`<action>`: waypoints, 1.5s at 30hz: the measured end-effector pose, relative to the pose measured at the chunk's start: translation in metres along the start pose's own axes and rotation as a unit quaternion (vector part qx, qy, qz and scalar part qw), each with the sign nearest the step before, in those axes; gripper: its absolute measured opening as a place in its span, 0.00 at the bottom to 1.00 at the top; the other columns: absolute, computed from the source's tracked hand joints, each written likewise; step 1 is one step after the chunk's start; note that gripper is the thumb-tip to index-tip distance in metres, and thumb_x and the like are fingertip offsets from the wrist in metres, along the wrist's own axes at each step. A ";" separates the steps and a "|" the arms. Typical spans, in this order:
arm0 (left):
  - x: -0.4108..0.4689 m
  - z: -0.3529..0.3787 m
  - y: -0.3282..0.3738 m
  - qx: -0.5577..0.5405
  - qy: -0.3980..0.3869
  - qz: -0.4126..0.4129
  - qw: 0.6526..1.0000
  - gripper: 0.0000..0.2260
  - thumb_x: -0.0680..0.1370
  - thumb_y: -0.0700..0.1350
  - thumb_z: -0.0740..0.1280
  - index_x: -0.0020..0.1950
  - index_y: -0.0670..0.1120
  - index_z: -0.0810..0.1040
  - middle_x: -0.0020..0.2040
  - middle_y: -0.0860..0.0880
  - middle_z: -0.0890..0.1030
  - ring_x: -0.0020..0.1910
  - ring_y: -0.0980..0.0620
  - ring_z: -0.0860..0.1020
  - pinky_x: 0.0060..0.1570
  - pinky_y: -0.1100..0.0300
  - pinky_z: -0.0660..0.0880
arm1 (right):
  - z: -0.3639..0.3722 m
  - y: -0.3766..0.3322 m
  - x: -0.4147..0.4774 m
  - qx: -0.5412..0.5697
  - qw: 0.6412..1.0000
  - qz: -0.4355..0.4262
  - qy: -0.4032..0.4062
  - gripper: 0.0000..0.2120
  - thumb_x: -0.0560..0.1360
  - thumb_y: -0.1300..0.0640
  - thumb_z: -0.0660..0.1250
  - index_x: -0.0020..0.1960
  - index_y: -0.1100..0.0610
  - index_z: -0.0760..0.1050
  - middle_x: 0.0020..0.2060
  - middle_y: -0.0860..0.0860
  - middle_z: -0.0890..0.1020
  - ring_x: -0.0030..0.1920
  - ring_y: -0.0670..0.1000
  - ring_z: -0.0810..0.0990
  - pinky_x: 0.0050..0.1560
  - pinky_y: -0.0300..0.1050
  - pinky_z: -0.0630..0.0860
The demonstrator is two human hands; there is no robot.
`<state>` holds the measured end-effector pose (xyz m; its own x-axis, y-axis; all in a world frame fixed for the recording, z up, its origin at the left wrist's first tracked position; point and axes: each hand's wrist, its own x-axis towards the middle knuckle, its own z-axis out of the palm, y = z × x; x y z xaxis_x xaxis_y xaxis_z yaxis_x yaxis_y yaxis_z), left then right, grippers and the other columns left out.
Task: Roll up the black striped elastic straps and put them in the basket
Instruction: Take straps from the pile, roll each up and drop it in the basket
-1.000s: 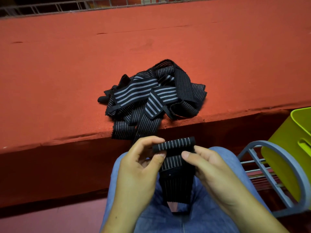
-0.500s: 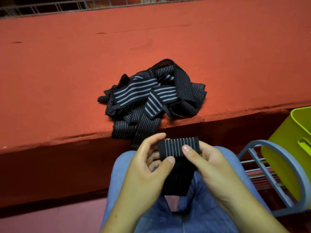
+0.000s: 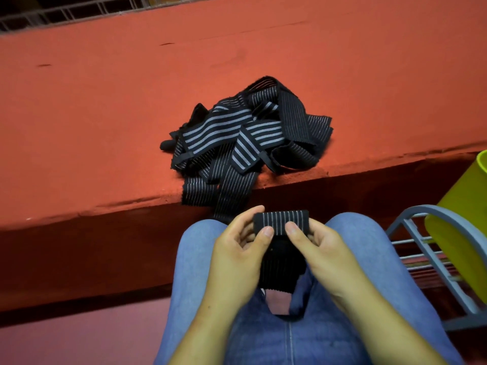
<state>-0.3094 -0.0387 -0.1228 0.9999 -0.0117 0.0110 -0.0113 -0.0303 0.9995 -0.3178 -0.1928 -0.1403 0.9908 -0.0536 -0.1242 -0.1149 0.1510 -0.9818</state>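
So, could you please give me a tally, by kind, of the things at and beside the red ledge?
Half-rolled strap: 1
Heap of straps: 1, too tangled to count singly
Green basket: 1
Grey rack: 1
Total: 4

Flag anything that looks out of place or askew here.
The pile of straps on the red ledge is a loose tangle, and two strap ends hang over its front edge, so they might slide off. The strap being rolled, pinched by the left hand and right hand, looks fine.
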 end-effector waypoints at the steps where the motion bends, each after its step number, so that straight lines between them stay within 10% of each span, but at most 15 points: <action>1: 0.000 0.002 0.000 0.003 -0.002 -0.001 1.000 0.16 0.80 0.35 0.70 0.64 0.49 0.81 0.54 0.53 0.87 0.55 0.58 0.84 0.53 0.67 0.78 | -0.001 0.001 0.001 0.005 1.000 0.002 0.002 0.08 0.82 0.54 0.67 0.57 0.54 0.84 0.50 0.52 0.89 0.54 0.49 0.88 0.52 0.40 0.82; 27: 0.020 -0.031 0.008 0.009 -0.023 0.056 0.998 0.15 0.79 0.35 0.72 0.63 0.48 0.82 0.53 0.50 0.87 0.55 0.54 0.85 0.55 0.63 0.80 | 0.028 -0.003 0.019 -0.001 0.998 -0.054 0.012 0.07 0.83 0.55 0.68 0.53 0.55 0.85 0.48 0.53 0.90 0.52 0.52 0.88 0.57 0.51 0.83; 38: 0.011 -0.028 0.011 0.058 -0.009 0.101 0.993 0.14 0.78 0.33 0.72 0.58 0.50 0.83 0.52 0.54 0.86 0.53 0.58 0.83 0.57 0.62 0.78 | 0.030 0.004 0.002 0.010 0.999 0.031 0.019 0.34 0.67 0.30 0.69 0.53 0.60 0.86 0.48 0.57 0.89 0.53 0.58 0.88 0.63 0.63 0.81; 45: 0.003 -0.023 0.019 0.080 -0.028 0.106 0.991 0.16 0.77 0.29 0.70 0.56 0.48 0.83 0.57 0.56 0.85 0.59 0.60 0.82 0.63 0.61 0.77 | 0.025 -0.012 -0.003 0.061 0.997 0.045 -0.011 0.30 0.75 0.33 0.64 0.57 0.58 0.85 0.49 0.56 0.89 0.52 0.54 0.89 0.48 0.45 0.81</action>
<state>-0.3068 -0.0161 -0.1032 0.9725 -0.0894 0.2150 -0.2280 -0.1797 0.9569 -0.3175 -0.1700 -0.1241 0.9782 -0.0124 -0.2071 -0.1959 0.2730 -0.9418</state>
